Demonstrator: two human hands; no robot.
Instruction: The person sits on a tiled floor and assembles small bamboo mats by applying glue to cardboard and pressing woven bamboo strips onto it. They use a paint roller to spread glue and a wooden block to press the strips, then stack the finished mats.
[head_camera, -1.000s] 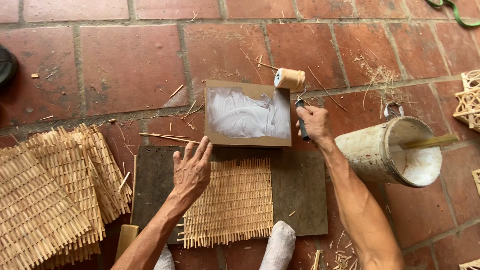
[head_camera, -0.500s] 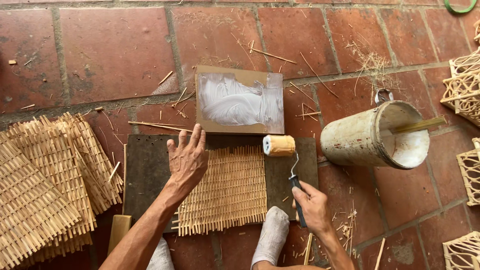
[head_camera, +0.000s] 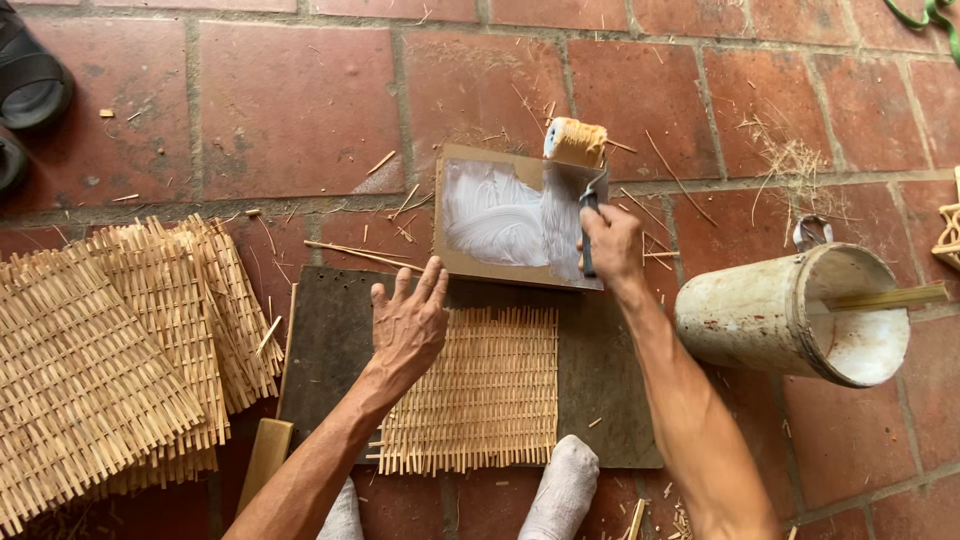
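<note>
We roll white glue on a card.
Our right hand grips the small roller, which sits at the far edge of the glue card. Our left hand lies open and flat on the woven stick mat, on the dark board.

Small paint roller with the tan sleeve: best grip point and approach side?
Grip the small paint roller by its dark handle, coming from the near side, as the right hand does. The handle points toward the person; the sleeve sits at the far edge of the white-smeared cardboard sheet and looks wet with white paste.
</note>
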